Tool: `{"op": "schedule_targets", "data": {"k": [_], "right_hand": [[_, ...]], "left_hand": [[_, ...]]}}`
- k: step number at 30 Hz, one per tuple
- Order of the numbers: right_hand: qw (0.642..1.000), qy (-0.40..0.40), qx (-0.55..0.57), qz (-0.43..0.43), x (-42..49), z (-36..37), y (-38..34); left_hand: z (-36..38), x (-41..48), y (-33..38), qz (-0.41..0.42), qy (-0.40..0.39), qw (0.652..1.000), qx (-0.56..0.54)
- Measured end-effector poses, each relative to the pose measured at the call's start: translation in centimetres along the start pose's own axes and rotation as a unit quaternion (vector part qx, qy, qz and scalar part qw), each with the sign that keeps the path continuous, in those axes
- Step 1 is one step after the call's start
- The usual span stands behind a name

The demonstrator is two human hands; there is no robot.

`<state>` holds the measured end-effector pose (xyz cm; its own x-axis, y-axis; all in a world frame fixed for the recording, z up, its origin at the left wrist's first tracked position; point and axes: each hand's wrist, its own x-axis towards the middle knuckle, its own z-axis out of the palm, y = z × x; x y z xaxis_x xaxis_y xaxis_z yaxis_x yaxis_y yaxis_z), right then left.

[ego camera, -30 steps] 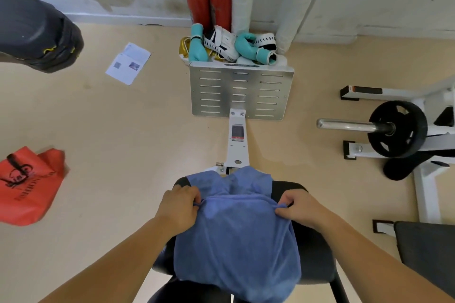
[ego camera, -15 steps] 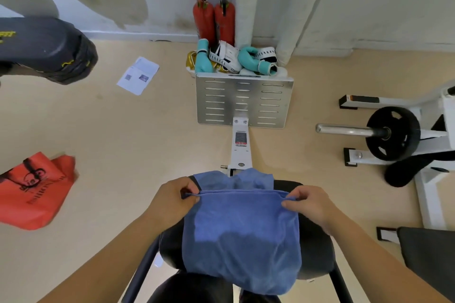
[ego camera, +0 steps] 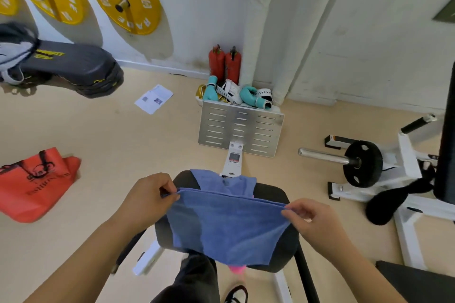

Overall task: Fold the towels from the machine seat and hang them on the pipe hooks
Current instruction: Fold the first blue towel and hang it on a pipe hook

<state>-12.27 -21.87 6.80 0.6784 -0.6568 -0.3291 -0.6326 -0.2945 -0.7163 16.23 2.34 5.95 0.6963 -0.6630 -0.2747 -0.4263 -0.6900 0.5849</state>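
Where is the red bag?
In the head view, the red bag lies on the floor at the far left, left of the left hand and the black seat.

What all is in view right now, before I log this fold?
machine seat: one, black, under the towels
held towel: one, blue, held up over the seat
second towel: one, blue, on the seat behind it
pink cloth: one, pink, peeking below the held towel
pipes: two, white, wall corner
weight plates: three, yellow, on the wall
fire extinguishers: two, red, beside the pipes
footplate: one, silver, ahead of the seat
boxing gloves: two, teal, behind the footplate
bag: one, red, floor left
paper: one, white, floor
left hand: one, pinching the towel's left corner
right hand: one, pinching its right corner
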Motion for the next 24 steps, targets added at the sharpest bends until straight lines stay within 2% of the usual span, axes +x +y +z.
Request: {"op": "schedule_targets", "data": {"k": [4,8,11,14,18,21,24], "right_hand": [[0.999,-0.005,0.006,-0.038,-5.6,-2.0,-1.0],[0.992,-0.044,-0.101,-0.063,-8.1,-4.6,-3.0],[0.989,-0.001,-0.120,-0.080,-7.5,-6.5,-4.4],[0.989,0.090,-0.066,-0.101,-6.9,-8.6,-6.8],[0.974,0.171,0.094,-0.114,-7.4,-9.7,-10.4],[0.955,0.195,0.172,-0.143,-8.4,-8.8,-11.2],[0.959,0.183,0.155,-0.147,-9.6,-6.3,-9.5]], "left_hand": [[-3.1,-4.8,1.2,0.059,0.051,0.996,0.037],[-5.6,-7.2,3.5,0.125,0.090,0.986,0.067],[-7.4,-6.9,5.8,0.156,0.110,0.976,0.105],[-9.7,-6.3,8.4,0.162,0.139,0.971,0.110],[-12.5,-6.2,10.9,0.167,0.201,0.962,0.084],[-13.3,-6.5,11.0,0.142,0.211,0.967,0.028],[-11.6,-7.1,8.8,0.099,0.179,0.975,-0.087]]}}
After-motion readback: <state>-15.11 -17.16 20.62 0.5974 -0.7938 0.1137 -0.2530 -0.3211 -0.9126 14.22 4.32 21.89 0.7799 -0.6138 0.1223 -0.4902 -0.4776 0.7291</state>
